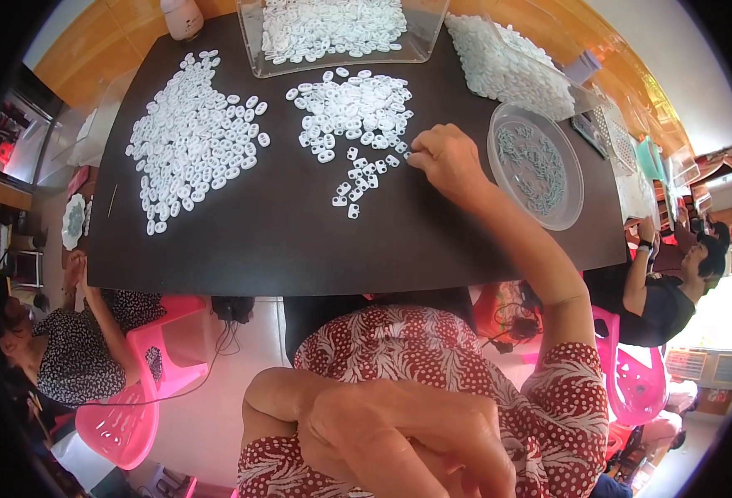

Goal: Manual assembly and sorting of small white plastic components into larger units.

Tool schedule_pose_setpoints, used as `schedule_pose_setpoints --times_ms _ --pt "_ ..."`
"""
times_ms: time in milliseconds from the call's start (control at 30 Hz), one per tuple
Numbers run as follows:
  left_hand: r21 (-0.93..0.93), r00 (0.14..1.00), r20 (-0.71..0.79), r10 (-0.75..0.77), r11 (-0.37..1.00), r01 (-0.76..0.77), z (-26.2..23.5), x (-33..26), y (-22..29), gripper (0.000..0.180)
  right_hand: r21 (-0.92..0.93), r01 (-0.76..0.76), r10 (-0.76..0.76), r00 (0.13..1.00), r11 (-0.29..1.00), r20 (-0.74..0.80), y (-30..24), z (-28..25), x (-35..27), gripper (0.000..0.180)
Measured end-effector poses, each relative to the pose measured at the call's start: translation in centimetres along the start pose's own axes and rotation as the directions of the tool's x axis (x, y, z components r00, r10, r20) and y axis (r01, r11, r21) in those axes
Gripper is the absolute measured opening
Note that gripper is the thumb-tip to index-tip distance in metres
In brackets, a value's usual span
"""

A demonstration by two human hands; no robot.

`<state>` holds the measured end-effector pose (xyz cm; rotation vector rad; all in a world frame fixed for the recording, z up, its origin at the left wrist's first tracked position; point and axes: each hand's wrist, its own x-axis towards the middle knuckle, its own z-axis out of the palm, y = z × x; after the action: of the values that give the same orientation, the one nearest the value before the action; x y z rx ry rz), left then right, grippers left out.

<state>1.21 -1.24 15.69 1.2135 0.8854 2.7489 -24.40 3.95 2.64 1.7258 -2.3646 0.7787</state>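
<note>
My right hand (449, 162) reaches over the dark table, its thumb and fingertips pinched together at a small white plastic piece on the right edge of the middle pile. That middle pile (353, 108) is made of small oval white pieces with holes. Just in front of it lie several loose white pieces (356, 184), squarer in outline. My left hand (407, 432) is raised very close at the bottom, over my red patterned top, with bent fingers. Its fingertips run down out of sight, so whether they hold anything is hidden.
A larger pile of white ovals (192, 137) spreads at the left. A clear bin (254, 62) of white pieces stands at the back, near a filled clear bag (507, 66). A round clear tray (576, 195) holds small grey-green parts at the right. People sit on both sides.
</note>
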Motion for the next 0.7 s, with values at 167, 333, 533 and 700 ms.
schedule_pose_setpoints --times_ms 167,333,533,700 --pt "0.566 0.969 -0.225 0.102 0.823 0.045 -1.7 -2.0 -0.7 0.01 0.012 0.011 -0.011 0.999 1.0 0.033 -0.5 0.8 0.0 0.01" --pt "0.623 0.571 -0.748 0.34 0.655 0.427 -4.9 -4.8 -4.7 0.009 0.121 -0.077 0.069 0.995 0.99 0.067 -1.3 -0.1 -0.3 0.008" --pt "0.78 0.617 -0.348 0.705 -0.147 0.608 -9.3 -6.1 -5.8 0.022 0.711 -0.384 0.235 0.923 0.589 0.304 -5.7 -1.7 -2.0 0.013" --pt "0.758 0.665 -0.3 0.684 -0.253 0.601 -9.9 -6.3 -6.1 0.029 0.828 -0.476 0.174 0.879 0.297 0.443 -8.4 -1.7 -2.5 0.012"
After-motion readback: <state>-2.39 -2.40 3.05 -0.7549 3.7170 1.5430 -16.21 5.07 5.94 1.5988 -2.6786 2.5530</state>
